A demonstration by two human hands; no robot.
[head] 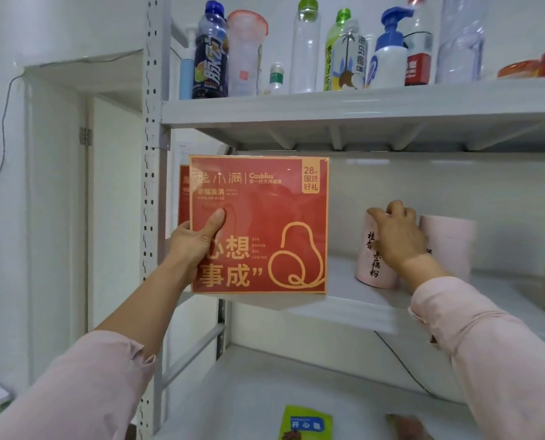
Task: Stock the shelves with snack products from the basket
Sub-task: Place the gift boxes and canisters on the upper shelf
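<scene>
Head view: left grip [195, 239] clamps the flat red square box [264, 211] upright at the left front edge of the grey middle shelf [344, 301], while right grip [398, 233] curls over the pink cylindrical canister [371, 268], best slid rightward first.

Bottles [210, 52] are standing in a row on the top shelf [328, 104]. Two pink tubs [448, 242] are sitting on the middle shelf [344, 309], and a green packet [306, 422] is lying on the bottom shelf [249, 392].
</scene>
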